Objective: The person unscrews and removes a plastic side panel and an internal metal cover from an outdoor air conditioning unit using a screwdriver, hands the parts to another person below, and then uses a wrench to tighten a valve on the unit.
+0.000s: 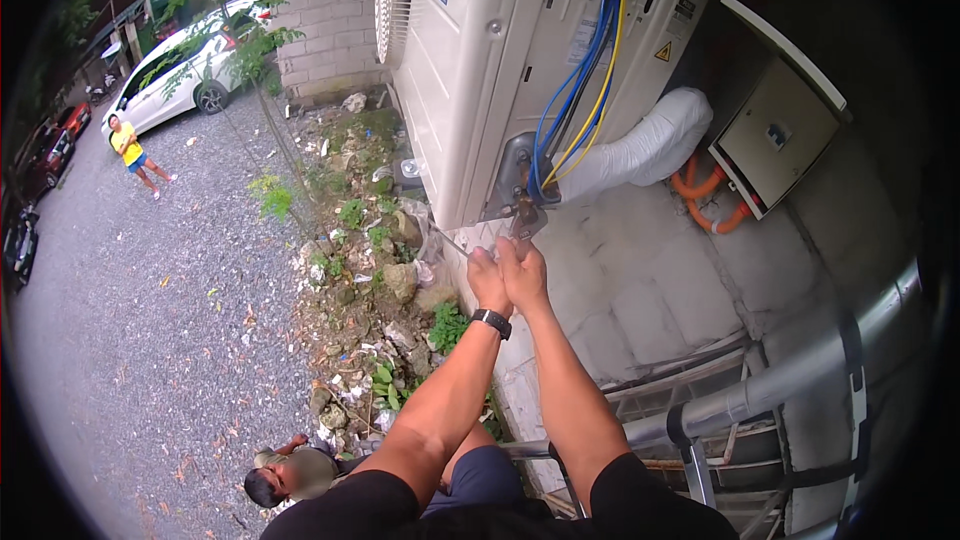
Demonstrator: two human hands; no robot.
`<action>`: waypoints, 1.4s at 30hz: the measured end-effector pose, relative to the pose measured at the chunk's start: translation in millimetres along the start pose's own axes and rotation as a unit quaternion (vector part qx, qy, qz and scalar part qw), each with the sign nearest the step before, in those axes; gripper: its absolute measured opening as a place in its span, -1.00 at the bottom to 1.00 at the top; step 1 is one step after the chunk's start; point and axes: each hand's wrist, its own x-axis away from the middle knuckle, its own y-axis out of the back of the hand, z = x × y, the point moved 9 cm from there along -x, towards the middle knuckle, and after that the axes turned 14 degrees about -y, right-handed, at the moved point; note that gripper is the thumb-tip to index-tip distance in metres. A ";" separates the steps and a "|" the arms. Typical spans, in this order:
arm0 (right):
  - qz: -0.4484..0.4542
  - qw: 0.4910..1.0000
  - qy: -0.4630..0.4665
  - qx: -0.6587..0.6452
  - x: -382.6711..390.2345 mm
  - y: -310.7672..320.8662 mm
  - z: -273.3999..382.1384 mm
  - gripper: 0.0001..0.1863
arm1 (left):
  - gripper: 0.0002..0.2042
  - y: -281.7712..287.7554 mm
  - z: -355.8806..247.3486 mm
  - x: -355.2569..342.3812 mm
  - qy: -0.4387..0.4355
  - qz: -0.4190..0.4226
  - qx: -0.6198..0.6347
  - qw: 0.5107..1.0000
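My left hand (pixel 488 282), with a dark watch on its wrist, is closed. A thin metal rod-like tool (pixel 452 243) sticks out of it toward the upper left. Pressed against it is my right hand (pixel 524 278), also closed; what its fingers hold is hidden. Just beyond the fingertips is a brownish metal fitting (pixel 524 218), at the lower corner of a large off-white outdoor air-conditioner unit (pixel 462 70). Blue and yellow cables (pixel 583 90) run down to that corner. A white-wrapped pipe (pixel 640 145) leads away to the right.
A metal box (pixel 775 135) with orange conduit (pixel 692 185) is on the block wall at right. A metal ladder or rail (pixel 740 400) crosses the lower right. Below left, a person (pixel 295 472) is close by; another person (pixel 130 147) stands on gravel near a white car (pixel 185 65).
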 end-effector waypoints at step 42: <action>0.114 0.668 -0.077 -0.731 18.6 -134.6 115.7 -0.54 | -0.63 -74.1 -411.7 -39.2 -0.418 0.549 -0.546 0.476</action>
